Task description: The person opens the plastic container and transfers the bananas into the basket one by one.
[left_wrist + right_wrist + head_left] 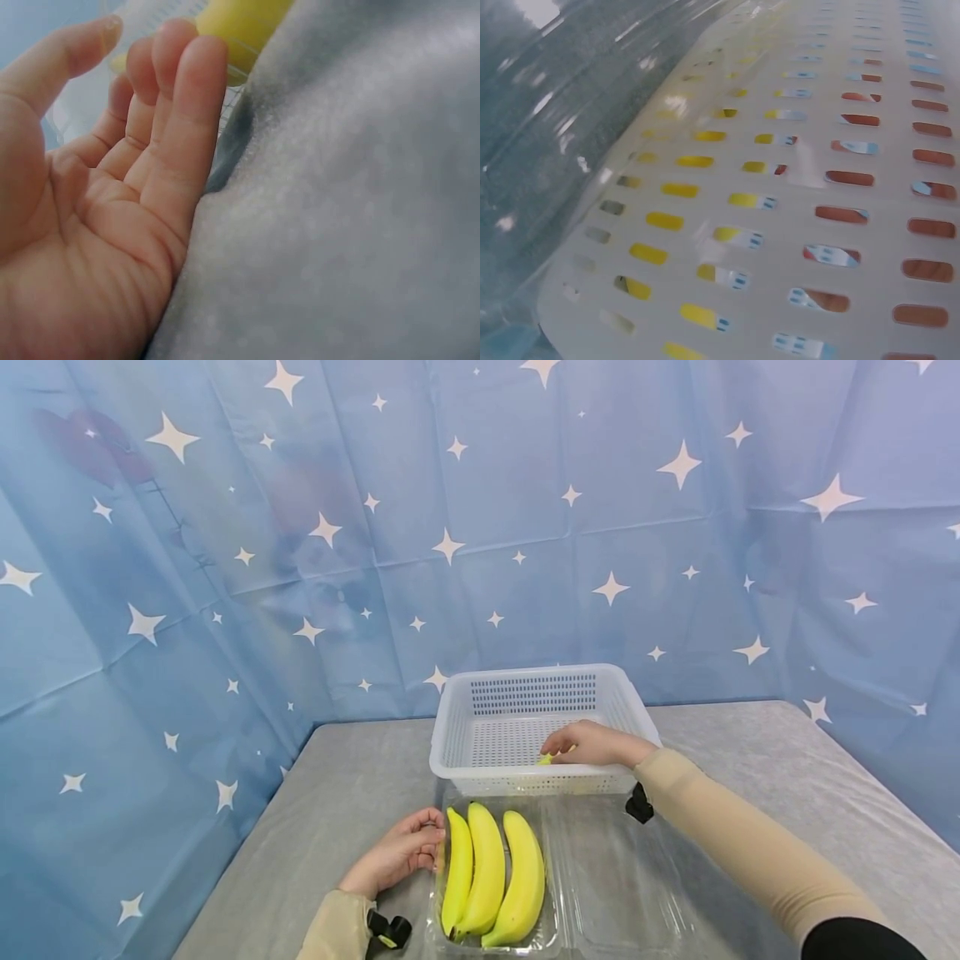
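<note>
Three yellow bananas (487, 868) lie side by side in the left half of an opened clear plastic clamshell container (555, 893). At that container's left rim is my left hand (405, 852), its fingertips right at the edge. The left wrist view shows this hand (112, 180) with loosely bent fingers and the thumb held apart. My right hand (592, 743) reaches over the near wall of a white slotted basket (525, 677) and grips a banana (546, 760) low inside it. Through the slots in the right wrist view, yellow banana (664, 220) shows beside the hand (847, 178).
The basket stands behind the container on a grey cloth-covered table (360, 768). The container's other half (622, 885) lies flat to the right, under my right forearm. A blue star-patterned curtain (480, 527) hangs behind and along the left side.
</note>
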Tool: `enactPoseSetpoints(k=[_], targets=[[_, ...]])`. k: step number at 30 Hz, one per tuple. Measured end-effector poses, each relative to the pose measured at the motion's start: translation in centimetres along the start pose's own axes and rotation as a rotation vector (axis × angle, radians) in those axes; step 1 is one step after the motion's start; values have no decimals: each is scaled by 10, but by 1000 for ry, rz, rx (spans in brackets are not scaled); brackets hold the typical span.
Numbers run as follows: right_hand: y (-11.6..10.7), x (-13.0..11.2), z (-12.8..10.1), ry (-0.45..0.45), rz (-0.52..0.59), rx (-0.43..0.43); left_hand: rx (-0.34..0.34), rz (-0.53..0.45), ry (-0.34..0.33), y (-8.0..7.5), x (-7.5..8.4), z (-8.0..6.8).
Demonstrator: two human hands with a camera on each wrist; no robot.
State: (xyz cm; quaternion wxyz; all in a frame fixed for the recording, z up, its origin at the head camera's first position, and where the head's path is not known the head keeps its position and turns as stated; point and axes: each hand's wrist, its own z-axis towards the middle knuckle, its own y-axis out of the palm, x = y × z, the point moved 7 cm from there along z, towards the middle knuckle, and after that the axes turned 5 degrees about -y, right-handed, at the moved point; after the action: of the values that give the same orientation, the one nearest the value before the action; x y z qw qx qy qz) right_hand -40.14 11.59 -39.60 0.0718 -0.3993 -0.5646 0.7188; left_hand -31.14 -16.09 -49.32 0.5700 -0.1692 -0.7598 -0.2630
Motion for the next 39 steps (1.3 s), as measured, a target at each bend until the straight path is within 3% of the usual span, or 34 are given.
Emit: enactPoseSetpoints(k=[6,12,21,28,33,39], targets=[[-5,-3,-5,36,45,33,9,0,-12,-1,-1,1],[-11,-18,-13,7,82,99,16,-4,-24,-1,-1,0],[-16,-63,-31,-153,56,229,11,-15,-8,2,2,-1],[-13,-98,-41,-311,-66,265,28,-8,-28,1,0,-1],[-4,-117,-47,-374,-110,263,31,-11,-32,0,-1,-1],[21,-127,-50,-428,-105,187,27,-11,-28,0,-1,0]])
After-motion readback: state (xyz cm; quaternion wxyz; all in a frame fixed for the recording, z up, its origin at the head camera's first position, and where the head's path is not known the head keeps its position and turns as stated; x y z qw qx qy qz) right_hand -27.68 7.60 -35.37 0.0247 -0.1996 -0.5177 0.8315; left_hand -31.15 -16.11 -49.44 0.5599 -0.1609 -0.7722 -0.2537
